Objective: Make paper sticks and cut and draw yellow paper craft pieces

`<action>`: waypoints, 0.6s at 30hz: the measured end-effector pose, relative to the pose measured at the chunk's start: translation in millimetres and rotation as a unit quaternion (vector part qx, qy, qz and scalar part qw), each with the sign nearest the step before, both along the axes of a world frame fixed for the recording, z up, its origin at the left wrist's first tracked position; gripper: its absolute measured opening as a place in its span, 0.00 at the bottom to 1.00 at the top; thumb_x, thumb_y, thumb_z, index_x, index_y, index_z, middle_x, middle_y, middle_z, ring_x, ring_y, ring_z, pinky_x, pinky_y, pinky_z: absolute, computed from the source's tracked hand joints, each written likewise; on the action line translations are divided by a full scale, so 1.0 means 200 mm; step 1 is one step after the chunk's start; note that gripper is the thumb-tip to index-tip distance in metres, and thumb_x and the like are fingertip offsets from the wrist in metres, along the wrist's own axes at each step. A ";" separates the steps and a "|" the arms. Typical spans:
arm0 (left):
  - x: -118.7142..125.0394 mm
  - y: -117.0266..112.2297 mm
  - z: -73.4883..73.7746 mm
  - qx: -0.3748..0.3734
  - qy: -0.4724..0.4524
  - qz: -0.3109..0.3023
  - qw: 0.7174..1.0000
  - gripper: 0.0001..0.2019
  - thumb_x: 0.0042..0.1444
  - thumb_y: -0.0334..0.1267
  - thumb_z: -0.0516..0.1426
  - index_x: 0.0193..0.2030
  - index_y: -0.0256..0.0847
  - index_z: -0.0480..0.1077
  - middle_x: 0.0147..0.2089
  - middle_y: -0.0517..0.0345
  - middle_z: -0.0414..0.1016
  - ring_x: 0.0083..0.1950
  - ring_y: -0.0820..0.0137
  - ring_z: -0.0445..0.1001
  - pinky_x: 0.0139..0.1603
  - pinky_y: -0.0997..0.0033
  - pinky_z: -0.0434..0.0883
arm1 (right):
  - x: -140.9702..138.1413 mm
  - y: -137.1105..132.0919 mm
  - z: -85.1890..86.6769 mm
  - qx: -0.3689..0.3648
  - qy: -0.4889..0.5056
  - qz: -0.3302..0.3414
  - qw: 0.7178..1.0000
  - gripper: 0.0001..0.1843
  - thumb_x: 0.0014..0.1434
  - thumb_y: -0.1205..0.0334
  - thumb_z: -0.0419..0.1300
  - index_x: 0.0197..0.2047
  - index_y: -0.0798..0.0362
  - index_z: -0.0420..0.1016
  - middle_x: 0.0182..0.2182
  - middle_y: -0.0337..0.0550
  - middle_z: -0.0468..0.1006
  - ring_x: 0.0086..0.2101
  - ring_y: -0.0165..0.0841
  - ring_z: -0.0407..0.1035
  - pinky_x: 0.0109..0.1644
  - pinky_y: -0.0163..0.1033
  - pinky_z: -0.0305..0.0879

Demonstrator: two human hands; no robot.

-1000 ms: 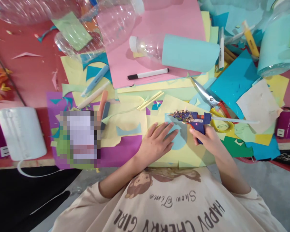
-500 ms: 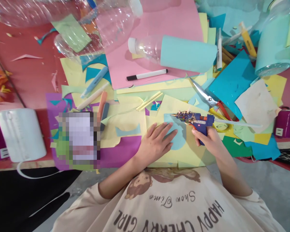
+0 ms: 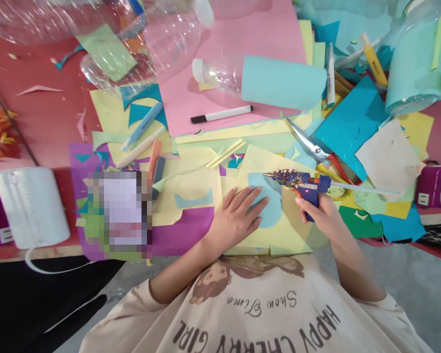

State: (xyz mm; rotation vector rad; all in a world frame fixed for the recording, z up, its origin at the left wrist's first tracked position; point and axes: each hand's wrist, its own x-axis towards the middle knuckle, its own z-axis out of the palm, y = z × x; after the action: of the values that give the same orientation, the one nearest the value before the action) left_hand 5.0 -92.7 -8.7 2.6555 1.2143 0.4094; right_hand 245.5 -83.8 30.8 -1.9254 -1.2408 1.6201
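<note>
My left hand (image 3: 238,213) lies flat with its fingers spread, over the left side of a light-blue paper cutout (image 3: 271,208). That cutout rests on a pale yellow sheet (image 3: 294,235). In my right hand (image 3: 321,213) is a blue hot glue gun (image 3: 310,189), held by its handle. Its nozzle, crusted with scraps, points left over the top of the blue cutout; whether the tip touches the paper I cannot tell. A clear glue stick (image 3: 367,188) juts from the gun's back end.
Scissors (image 3: 318,151) lie open-bladed beyond the glue gun. A bottle wrapped in aqua paper (image 3: 284,81) lies on a pink sheet (image 3: 220,127) near a black-capped marker (image 3: 222,114). At left are a blurred-out phone-like object (image 3: 121,211) and a white case (image 3: 31,206).
My right hand and the glue gun have shifted slightly right, the nozzle moving along the cutout's upper edge. My left hand stays in place.
</note>
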 end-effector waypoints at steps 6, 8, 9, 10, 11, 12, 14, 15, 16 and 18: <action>0.00 0.00 0.00 0.004 -0.002 0.001 1.000 0.17 0.63 0.41 0.53 0.58 0.46 0.69 0.62 0.54 0.71 0.62 0.62 0.69 0.65 0.57 0.59 | 0.01 0.01 0.02 0.000 -0.015 0.004 1.000 0.18 0.59 0.53 0.56 0.21 0.51 0.62 0.13 0.35 0.66 0.18 0.26 0.62 0.24 0.33 0.59; 0.00 0.00 0.00 0.001 -0.001 0.002 1.000 0.18 0.63 0.41 0.53 0.59 0.47 0.68 0.62 0.54 0.71 0.62 0.62 0.69 0.65 0.57 0.59 | 0.02 0.00 0.02 -0.003 -0.015 0.000 1.000 0.18 0.59 0.52 0.56 0.21 0.51 0.62 0.13 0.34 0.66 0.18 0.26 0.62 0.24 0.33 0.59; 0.00 0.00 0.00 -0.002 -0.001 0.002 1.000 0.18 0.63 0.41 0.53 0.59 0.47 0.68 0.62 0.54 0.71 0.62 0.62 0.69 0.66 0.57 0.58 | 0.02 0.00 0.02 -0.004 -0.016 -0.001 1.000 0.18 0.59 0.52 0.56 0.21 0.51 0.62 0.13 0.35 0.66 0.18 0.26 0.62 0.24 0.33 0.59; 0.00 0.00 0.00 -0.004 0.000 0.002 1.000 0.18 0.63 0.41 0.53 0.60 0.47 0.68 0.63 0.54 0.70 0.62 0.62 0.69 0.66 0.57 0.58 | 0.02 -0.01 0.02 -0.006 -0.017 -0.002 1.000 0.18 0.59 0.52 0.56 0.21 0.51 0.62 0.13 0.35 0.66 0.18 0.26 0.62 0.25 0.33 0.59; 0.00 0.00 0.00 -0.006 0.001 0.003 1.000 0.18 0.63 0.41 0.53 0.60 0.47 0.68 0.63 0.54 0.70 0.62 0.62 0.68 0.67 0.57 0.57 | 0.03 -0.01 0.02 -0.007 -0.019 -0.004 1.000 0.19 0.59 0.51 0.56 0.21 0.51 0.63 0.13 0.35 0.67 0.18 0.26 0.62 0.25 0.33 0.58; 0.00 0.00 0.00 -0.006 0.001 0.003 1.000 0.18 0.63 0.41 0.53 0.60 0.47 0.68 0.63 0.54 0.70 0.62 0.62 0.68 0.67 0.57 0.57 | 0.03 -0.01 0.02 -0.008 -0.021 -0.006 1.000 0.19 0.58 0.51 0.56 0.21 0.52 0.63 0.13 0.35 0.66 0.18 0.26 0.62 0.25 0.33 0.58; 0.00 0.00 0.00 -0.003 -0.001 0.003 1.000 0.18 0.63 0.41 0.53 0.59 0.47 0.68 0.62 0.54 0.71 0.62 0.62 0.69 0.67 0.57 0.58 | 0.04 -0.02 0.01 -0.009 -0.022 -0.011 1.000 0.19 0.58 0.51 0.57 0.21 0.52 0.63 0.13 0.35 0.66 0.18 0.26 0.62 0.25 0.33 0.58; 0.00 0.00 0.00 -0.002 -0.002 0.003 1.000 0.18 0.63 0.41 0.53 0.59 0.47 0.68 0.62 0.54 0.71 0.62 0.62 0.69 0.66 0.57 0.58 | 0.05 -0.02 0.01 -0.010 -0.020 -0.014 1.000 0.19 0.58 0.50 0.57 0.21 0.52 0.63 0.13 0.35 0.66 0.18 0.26 0.62 0.25 0.33 0.58; 0.00 0.00 0.00 -0.002 -0.003 0.003 1.000 0.18 0.63 0.41 0.53 0.59 0.47 0.68 0.62 0.54 0.71 0.62 0.62 0.69 0.66 0.57 0.58 | 0.05 -0.03 0.01 -0.010 -0.017 -0.018 1.000 0.20 0.58 0.50 0.57 0.20 0.52 0.63 0.13 0.35 0.66 0.18 0.26 0.62 0.25 0.33 0.59; 0.00 0.00 0.00 -0.007 -0.002 0.002 1.000 0.18 0.63 0.41 0.53 0.59 0.47 0.68 0.63 0.53 0.71 0.62 0.62 0.69 0.66 0.56 0.58 | 0.06 -0.03 0.01 -0.010 -0.014 -0.026 1.000 0.20 0.57 0.49 0.58 0.20 0.51 0.63 0.13 0.35 0.66 0.18 0.26 0.62 0.25 0.33 0.59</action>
State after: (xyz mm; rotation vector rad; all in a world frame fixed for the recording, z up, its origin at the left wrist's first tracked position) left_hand 5.0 -93.3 -8.8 2.6394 1.2170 0.4036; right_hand 257.4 -90.0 32.0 -1.9822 -1.1802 1.5909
